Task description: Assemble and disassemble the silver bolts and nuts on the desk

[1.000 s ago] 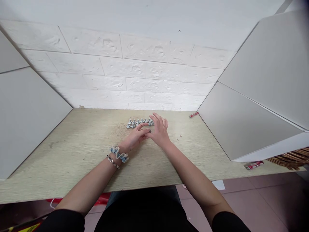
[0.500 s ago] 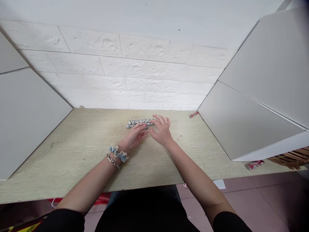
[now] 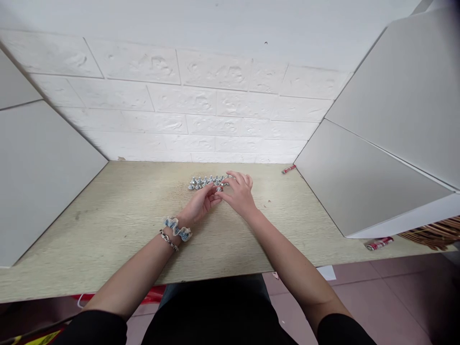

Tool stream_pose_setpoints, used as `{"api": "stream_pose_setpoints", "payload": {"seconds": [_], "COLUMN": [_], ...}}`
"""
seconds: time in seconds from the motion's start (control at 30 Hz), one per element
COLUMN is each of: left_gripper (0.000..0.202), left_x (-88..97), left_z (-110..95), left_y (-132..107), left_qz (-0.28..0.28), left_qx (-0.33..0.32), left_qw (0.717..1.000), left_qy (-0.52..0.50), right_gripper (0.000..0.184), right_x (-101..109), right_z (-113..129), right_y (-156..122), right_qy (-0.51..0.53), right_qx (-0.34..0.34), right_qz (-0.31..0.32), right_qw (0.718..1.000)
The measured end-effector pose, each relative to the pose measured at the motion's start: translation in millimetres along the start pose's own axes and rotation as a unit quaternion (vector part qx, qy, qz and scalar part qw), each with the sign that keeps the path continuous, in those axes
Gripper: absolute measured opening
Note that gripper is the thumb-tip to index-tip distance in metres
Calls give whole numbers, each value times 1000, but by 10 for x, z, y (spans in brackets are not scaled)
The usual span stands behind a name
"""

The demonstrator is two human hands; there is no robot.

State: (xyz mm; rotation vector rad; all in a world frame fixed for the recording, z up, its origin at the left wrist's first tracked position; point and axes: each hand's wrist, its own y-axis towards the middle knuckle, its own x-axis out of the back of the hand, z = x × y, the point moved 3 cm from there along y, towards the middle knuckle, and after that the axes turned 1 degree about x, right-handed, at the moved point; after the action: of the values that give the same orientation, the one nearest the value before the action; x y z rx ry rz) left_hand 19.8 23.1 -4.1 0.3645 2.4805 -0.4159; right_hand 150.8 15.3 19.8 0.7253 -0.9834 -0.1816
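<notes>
A small silver bolt with a wide, washer-like end [image 3: 219, 189] is held up just above the table, its end turned toward me. My left hand [image 3: 198, 206] pinches it from the left between thumb and fingers. From the right, my right hand [image 3: 240, 194] closes thumb and curled forefinger round the same bolt, its other fingers raised. Just beyond the hands, several similar silver bolts [image 3: 199, 181] stand upright in two rows on the table. My fingers cover part of these rows at the right.
The pale wooden table [image 3: 118, 211] runs back to a white brick-patterned wall [image 3: 201, 103]. Grey-white panels [image 3: 381, 177] flank it. One red battery [image 3: 288, 169] lies at the back right, another red battery [image 3: 380, 243] near the front edge beside a wicker basket [image 3: 431, 234].
My right thumb and forefinger have moved in to the bolt. The bolt has turned so that its round end faces me. The standing bolts have not moved.
</notes>
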Motion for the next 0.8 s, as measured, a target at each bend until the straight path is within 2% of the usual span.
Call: {"api": "stream_pose_setpoints", "payload": {"seconds": [0.13, 0.33, 0.4, 0.53, 0.6, 0.67, 0.8], "left_gripper": [19, 15, 16, 24, 26, 26, 26], "left_x": [29, 60, 68, 43, 27, 25, -5], "left_z": [-6, 1, 14, 50, 71, 84, 77], "left_y": [15, 28, 32, 29, 24, 23, 20], "left_qz": [-33, -31, -29, 18, 39, 32, 56], "left_qx": [0, -8, -11, -24, -34, -45, -52], "left_qw": [999, 999, 999, 998, 995, 993, 989], "left_qy": [0, 19, 18, 54, 84, 105, 130], "right_gripper": [14, 9, 17, 37, 36, 34, 34], "right_x": [12, 29, 16, -81, -143, -182, -168], "right_z": [-28, -30, -17, 20, 32, 32, 22], "right_y": [11, 15, 8, -21, -37, -46, -44], "right_qy": [0, -1, -8, -51, -74, -93, -117], "right_qx": [-5, -1, -3, 19, 33, 38, 30], "right_qz": [-5, 19, 40, 77, 92, 99, 90], "right_qw": [1000, 1000, 999, 996, 992, 990, 989]}}
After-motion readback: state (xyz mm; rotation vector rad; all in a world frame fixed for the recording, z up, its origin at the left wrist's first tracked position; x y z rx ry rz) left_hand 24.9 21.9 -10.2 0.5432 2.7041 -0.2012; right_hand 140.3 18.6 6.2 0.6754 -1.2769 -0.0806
